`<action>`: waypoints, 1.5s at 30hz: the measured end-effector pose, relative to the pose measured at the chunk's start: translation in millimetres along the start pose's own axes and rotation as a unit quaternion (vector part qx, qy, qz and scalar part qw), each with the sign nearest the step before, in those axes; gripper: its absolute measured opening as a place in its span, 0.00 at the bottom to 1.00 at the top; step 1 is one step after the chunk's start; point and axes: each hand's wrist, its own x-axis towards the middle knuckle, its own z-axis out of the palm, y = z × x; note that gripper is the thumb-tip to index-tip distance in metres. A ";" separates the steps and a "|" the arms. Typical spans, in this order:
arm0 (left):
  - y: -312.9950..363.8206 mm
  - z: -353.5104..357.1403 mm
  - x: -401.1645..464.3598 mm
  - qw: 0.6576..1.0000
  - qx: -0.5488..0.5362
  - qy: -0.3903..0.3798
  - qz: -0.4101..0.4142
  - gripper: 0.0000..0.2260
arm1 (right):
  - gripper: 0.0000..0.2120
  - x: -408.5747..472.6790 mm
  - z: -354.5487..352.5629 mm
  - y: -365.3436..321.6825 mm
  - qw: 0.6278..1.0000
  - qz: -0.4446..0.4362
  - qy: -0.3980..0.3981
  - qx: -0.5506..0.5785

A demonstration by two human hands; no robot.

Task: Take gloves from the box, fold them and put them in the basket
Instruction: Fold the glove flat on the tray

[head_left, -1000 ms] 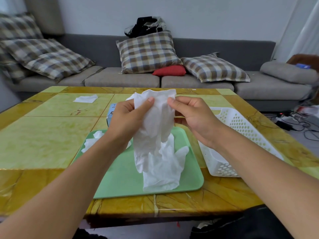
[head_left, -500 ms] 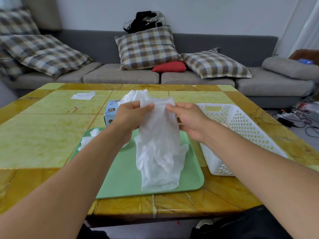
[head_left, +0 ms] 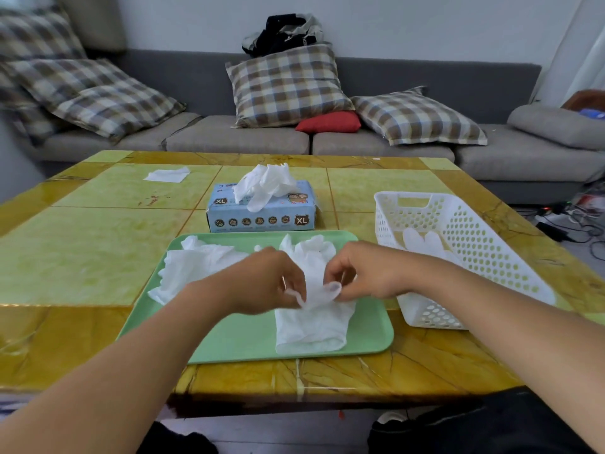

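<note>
Head view: glove folding on green tray [head_left: 248,339].
Left hand [head_left: 268,281] and right hand [head_left: 363,273] both pinch white glove [head_left: 311,326] lying on tray.

A low table [head_left: 98,250] with a glossy top of pale green tiles framed in veined amber-yellow fills the foreground. Directly behind the table runs a long grey sofa [head_left: 425,77] against a plain pale wall [head_left: 409,24]. On the sofa, plaid cushions [head_left: 288,83] lean against the backrest in the middle and at the left end, and a small red cushion [head_left: 329,122] lies between two of them. Dark bundled clothing [head_left: 283,32] sits on top of the sofa back. A grey bolster [head_left: 553,124] rests at the sofa's right end. Right of the table, cables [head_left: 576,224] lie tangled on the floor. A pale curtain [head_left: 579,44] hangs above the sofa's right end.
</note>
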 end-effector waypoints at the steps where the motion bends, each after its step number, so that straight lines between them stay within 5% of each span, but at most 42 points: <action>1: 0.5 3.3 -1.8 1.000 0.002 -0.020 0.000 0.03 | 0.06 -1.0 1.8 -1.1 1.000 0.003 -0.024 -0.013; 6: 4.2 12.5 -6.5 0.997 0.018 -0.072 0.011 0.05 | 0.07 -3.4 9.1 -8.2 0.997 0.004 -0.066 -0.037; 12: 4.6 -0.7 -7.7 0.979 -0.031 -0.198 -0.033 0.08 | 0.11 -7.2 -0.7 -23.4 0.978 0.040 -0.204 -0.029; 14: -5.7 -12.4 -3.1 0.990 -0.036 -0.127 -0.056 0.08 | 0.09 -0.7 -9.4 -24.9 0.987 0.047 -0.151 0.031; 17: -29.1 -17.5 8.2 0.991 0.027 0.080 -0.108 0.14 | 0.05 30.9 -13.8 -17.7 0.990 0.071 0.118 0.012; 19: -40.0 -10.9 16.6 0.981 0.049 0.123 -0.141 0.21 | 0.04 54.5 -14.2 -9.2 0.968 0.133 0.207 -0.047; 21: -46.6 -1.6 24.5 0.982 0.042 0.093 -0.161 0.29 | 0.03 70.1 -12.3 -3.0 0.959 0.215 0.173 -0.064; 25: -50.1 10.1 38.0 0.984 0.092 0.003 -0.152 0.39 | 0.17 84.2 -2.5 2.5 0.950 0.283 0.119 -0.060; 36: -48.1 13.4 41.0 0.988 0.075 -0.060 -0.119 0.37 | 0.15 58.2 -12.5 -9.7 0.957 0.288 -0.002 -0.009; 39: -47.0 13.5 41.6 0.990 0.088 -0.049 -0.103 0.35 | 0.08 56.5 -8.4 -6.5 0.961 0.256 0.079 0.061; 42: -45.4 13.5 42.3 0.992 0.092 -0.046 -0.074 0.33 | 0.10 55.0 -8.4 1.6 0.941 0.248 0.192 0.126; 45: -43.6 13.0 43.2 0.991 0.113 -0.051 -0.048 0.33 | 0.12 53.3 -8.9 6.5 0.926 0.261 0.221 0.159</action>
